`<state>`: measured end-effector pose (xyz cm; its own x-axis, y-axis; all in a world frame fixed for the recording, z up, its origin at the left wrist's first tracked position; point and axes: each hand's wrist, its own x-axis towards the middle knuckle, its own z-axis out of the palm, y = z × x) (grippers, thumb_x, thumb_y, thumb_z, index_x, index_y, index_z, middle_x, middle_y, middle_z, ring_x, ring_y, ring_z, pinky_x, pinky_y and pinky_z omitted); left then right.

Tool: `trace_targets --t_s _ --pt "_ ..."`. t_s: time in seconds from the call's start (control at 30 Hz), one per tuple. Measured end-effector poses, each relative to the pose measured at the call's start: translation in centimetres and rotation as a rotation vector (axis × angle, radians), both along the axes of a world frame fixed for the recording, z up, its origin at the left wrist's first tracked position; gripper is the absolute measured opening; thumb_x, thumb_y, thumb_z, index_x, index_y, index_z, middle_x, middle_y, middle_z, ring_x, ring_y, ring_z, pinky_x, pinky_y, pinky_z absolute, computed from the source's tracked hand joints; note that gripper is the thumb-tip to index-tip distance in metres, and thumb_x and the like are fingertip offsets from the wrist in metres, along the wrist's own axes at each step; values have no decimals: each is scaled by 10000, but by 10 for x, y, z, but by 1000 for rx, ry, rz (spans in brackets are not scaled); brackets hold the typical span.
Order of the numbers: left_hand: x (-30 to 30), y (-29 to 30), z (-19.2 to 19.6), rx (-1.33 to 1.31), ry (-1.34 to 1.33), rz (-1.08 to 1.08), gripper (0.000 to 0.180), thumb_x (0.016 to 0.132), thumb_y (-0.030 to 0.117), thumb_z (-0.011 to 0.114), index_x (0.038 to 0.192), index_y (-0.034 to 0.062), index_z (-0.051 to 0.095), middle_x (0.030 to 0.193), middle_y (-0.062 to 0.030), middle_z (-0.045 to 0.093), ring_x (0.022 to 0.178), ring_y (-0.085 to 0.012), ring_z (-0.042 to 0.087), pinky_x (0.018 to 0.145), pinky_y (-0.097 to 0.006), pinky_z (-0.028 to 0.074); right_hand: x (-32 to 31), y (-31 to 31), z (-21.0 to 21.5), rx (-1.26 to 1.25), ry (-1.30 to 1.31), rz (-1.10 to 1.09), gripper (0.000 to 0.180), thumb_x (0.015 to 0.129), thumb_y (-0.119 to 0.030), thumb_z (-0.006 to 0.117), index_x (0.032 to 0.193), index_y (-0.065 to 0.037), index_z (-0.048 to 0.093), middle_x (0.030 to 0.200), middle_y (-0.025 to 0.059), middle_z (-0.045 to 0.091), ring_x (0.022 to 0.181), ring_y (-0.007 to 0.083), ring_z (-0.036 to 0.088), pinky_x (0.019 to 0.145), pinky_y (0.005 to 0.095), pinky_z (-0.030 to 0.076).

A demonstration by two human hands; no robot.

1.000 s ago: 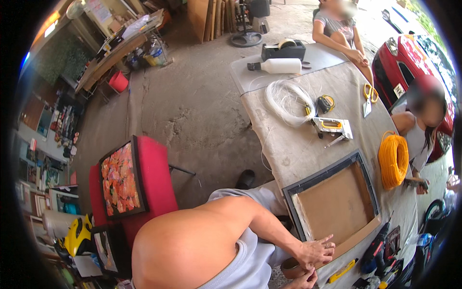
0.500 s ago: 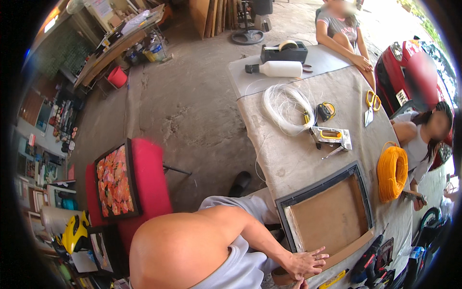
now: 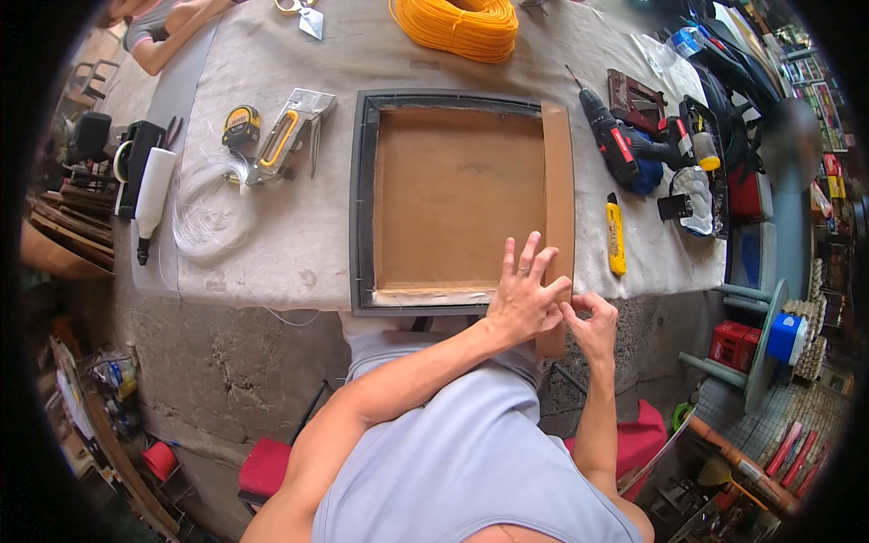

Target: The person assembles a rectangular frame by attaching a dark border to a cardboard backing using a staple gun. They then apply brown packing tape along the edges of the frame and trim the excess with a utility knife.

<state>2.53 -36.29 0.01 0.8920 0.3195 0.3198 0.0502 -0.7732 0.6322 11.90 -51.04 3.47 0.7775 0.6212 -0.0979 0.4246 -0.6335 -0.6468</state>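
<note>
A dark picture frame (image 3: 364, 208) lies face down on the cloth-covered table before me, its brown backing board (image 3: 457, 195) showing. A strip of brown paper tape (image 3: 558, 163) runs along the right side of the frame, and its near end hangs past the table edge. My left hand (image 3: 525, 294) rests over the near right corner with fingers spread, touching the tape. Just right of it, my right hand (image 3: 593, 326) pinches the tape's outer edge between thumb and forefinger. The fingertips partly hide the tape there.
Left of the frame lie a staple gun (image 3: 288, 136), tape measure (image 3: 242, 125), coil of clear line (image 3: 213, 213) and white bottle (image 3: 156, 195). Orange cord (image 3: 457, 27) sits beyond. A yellow utility knife (image 3: 616, 237) and cordless drill (image 3: 615, 140) lie right. Someone's arm (image 3: 176, 36) rests at far left.
My view has swung from the left side round to face the table squarely. Both hands remain at the same corner of the frame; my right hand, mostly cut off before, now shows fully.
</note>
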Motion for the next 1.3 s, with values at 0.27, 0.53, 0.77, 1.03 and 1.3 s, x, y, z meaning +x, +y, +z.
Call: trace_targets --t_s 0.27,0.53,0.77,1.03,1.3 --pt "-11 -10 -4 160 -316 128 307 705 320 611 882 75 664 1257 -189 519 1314 -456 394 1100 -675 232 36 -18 -3 -108 329 171 225 804 -159 745 772 59 698 623 75 650 645 95 570 593 303 478" --pt "-2 -27 -48 368 -425 -136 146 767 252 612 792 128 685 1119 -49 572 1272 -336 424 1151 -613 217 114 1 0 183 -709 634 396 936 -255 627 1237 2 613 1192 220 634 989 343 636 797 389 533" --pt "-2 -24 -41 213 -476 -145 121 707 235 669 633 140 655 970 -44 558 1173 -316 466 1122 -619 254 87 2 18 340 -215 338 399 948 -242 591 1270 -5 582 1232 233 606 1026 336 621 855 414 512" --pt "-10 -19 -21 236 -409 -111 171 672 274 705 593 136 641 936 -52 553 1088 -296 473 1087 -573 283 86 -20 18 532 -7 322 406 962 -227 549 1306 -12 547 1277 248 575 1068 329 603 921 443 488" --pt "-9 -21 -30 242 -491 -139 207 695 273 701 592 133 589 935 -49 562 1082 -294 482 1013 -507 347 89 -23 -17 599 482 95 406 954 -223 558 1297 -6 549 1270 246 580 1060 319 607 904 440 498"
